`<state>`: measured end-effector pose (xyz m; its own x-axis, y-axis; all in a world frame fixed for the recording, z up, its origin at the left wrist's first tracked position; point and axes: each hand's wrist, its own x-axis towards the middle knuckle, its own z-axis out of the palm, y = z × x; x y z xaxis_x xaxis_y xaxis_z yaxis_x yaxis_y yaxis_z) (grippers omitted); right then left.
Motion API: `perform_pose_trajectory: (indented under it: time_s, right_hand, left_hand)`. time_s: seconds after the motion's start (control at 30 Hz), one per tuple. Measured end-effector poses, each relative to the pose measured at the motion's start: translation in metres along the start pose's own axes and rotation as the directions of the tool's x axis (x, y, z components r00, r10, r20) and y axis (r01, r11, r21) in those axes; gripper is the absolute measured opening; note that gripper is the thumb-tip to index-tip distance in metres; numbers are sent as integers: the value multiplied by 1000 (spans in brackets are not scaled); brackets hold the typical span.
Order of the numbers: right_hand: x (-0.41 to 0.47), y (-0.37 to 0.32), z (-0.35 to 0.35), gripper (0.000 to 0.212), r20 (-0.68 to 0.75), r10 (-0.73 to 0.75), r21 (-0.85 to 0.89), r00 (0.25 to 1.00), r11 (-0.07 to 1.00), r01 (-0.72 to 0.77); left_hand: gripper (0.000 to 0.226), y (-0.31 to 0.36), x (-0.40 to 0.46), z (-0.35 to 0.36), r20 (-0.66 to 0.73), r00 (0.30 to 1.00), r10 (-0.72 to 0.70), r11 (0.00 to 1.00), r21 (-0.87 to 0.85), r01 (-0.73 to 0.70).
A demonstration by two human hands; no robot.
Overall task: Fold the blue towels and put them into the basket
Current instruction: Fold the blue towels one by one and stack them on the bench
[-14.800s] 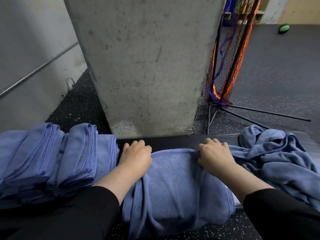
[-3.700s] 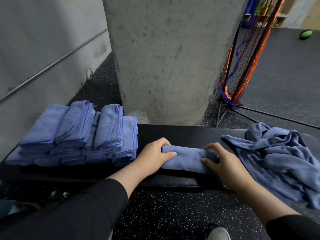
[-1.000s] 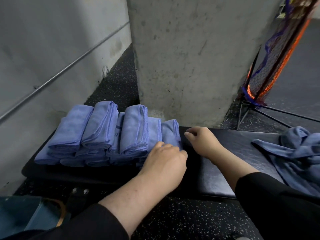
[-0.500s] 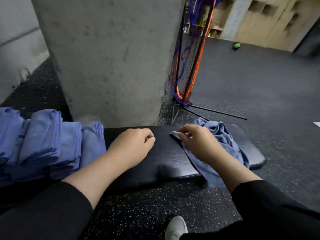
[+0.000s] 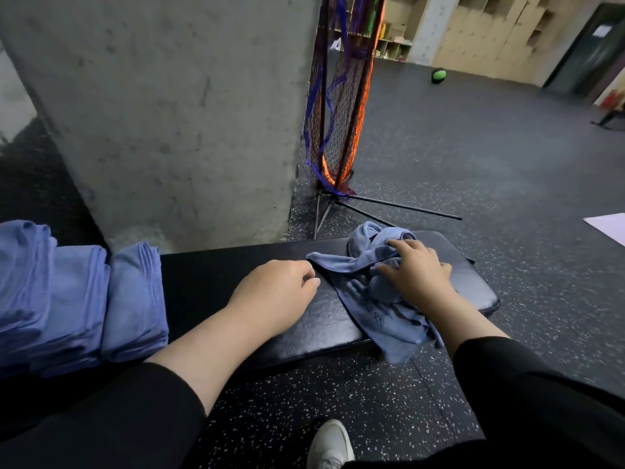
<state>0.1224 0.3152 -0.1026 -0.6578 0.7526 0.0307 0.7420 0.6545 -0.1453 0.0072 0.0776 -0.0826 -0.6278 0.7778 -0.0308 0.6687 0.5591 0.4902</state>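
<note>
A crumpled blue towel (image 5: 375, 302) lies on the right end of the black padded bench (image 5: 209, 279), one corner hanging over the front edge. My right hand (image 5: 414, 270) rests on top of the heap, fingers spread and pressing into the cloth. My left hand (image 5: 275, 292) lies on the bench with its fingers curled at the towel's left corner; whether it pinches the cloth is unclear. Several folded blue towels (image 5: 101, 299) are stacked in a row at the left end of the bench. No basket is in view.
A concrete pillar (image 5: 176, 106) stands right behind the bench. A net on a black tripod stand (image 5: 338, 106) leans to its right. A green ball (image 5: 439, 75) lies far off on the dark rubber floor. My white shoe (image 5: 329, 445) is below the bench.
My view has swung right from the folded stack. My right hand has moved further onto the crumpled towel, and my left hand has slid right to the towel's left corner.
</note>
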Motion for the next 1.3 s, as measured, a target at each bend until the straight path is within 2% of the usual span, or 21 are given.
perform_pose_trajectory:
  time_s: [0.27, 0.3, 0.37, 0.43, 0.6, 0.77, 0.83, 0.97, 1.1, 1.3]
  right_hand:
    - [22, 2, 11, 71, -76, 57, 6, 995, 998, -57]
    - [24, 4, 14, 66, -67, 61, 4, 996, 998, -60]
    - [29, 8, 19, 42, -64, 55, -27, 996, 998, -57]
    - [31, 10, 23, 24, -110, 39, -45, 993, 998, -44]
    - [31, 10, 4, 13, -301, 49, 184, 952, 983, 7]
    - [30, -5, -44, 36, -327, -10, 309, 945, 944, 116]
    - [26, -16, -63, 35, -366, -12, 363, 931, 919, 155]
    - [17, -41, -99, 25, -366, -15, 544, 930, 808, 227]
    - [7, -73, -126, 21, -275, -19, 757, 961, 612, 229]
    - [-11, -125, -149, 19, -217, -99, 896, 971, 375, 238]
  left_hand:
    - [25, -2, 4, 13, 38, 999, -24, 1000, 15, 24]
    - [25, -2, 5, 13, 37, 999, -27, 1000, 13, 26]
    - [25, -2, 5, 12, 33, 999, -30, 1000, 8, 30]
    - [24, -4, 5, 12, 24, 999, -35, 999, 4, 35]
    - [24, -4, 5, 8, 1, 999, -47, 999, -21, 47]
    - [22, -6, 3, 2, -25, 998, -56, 993, -110, 53]
    - [25, -7, 0, -2, -43, 998, -51, 989, -141, 44]
    - [36, -11, -4, -10, -59, 997, -49, 971, -238, 33]
    - [49, -12, -8, -19, -77, 995, -55, 942, -335, 26]
    - [68, -18, -18, -37, -84, 992, -98, 838, -545, 37]
